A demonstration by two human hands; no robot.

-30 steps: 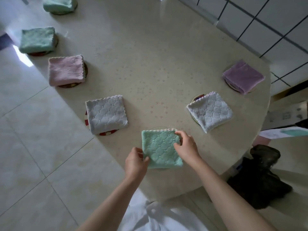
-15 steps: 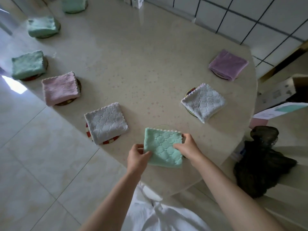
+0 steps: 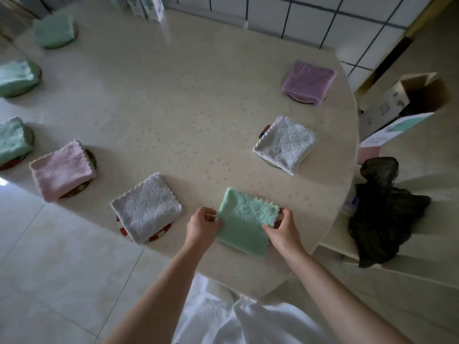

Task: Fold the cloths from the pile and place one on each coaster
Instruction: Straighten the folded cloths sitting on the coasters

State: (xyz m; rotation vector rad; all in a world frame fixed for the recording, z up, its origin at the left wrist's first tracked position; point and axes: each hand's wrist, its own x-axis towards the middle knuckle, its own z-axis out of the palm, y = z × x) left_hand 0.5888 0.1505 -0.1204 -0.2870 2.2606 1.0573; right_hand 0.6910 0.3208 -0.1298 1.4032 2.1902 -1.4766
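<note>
The left hand (image 3: 202,225) pinches the left edge of the folded mint cloth (image 3: 244,219), and the right hand (image 3: 283,229) pinches its right corner, thumb on top. The cloth lies flat at the near rim of the desk (image 3: 186,108) and hides whatever is under it. Coasters show only as slivers: a red-and-white coaster (image 3: 159,235) under the left grey cloth (image 3: 146,209), and thin rims beneath the pink cloth (image 3: 62,170), the right grey cloth (image 3: 285,145) and the purple cloth (image 3: 308,81). At the left, a near green cloth (image 3: 11,140) and a far green cloth (image 3: 15,75) are cut off by the frame edge. Right of the desk, an open cardboard box (image 3: 390,98) is dark inside, so its contents cannot be made out.
</note>
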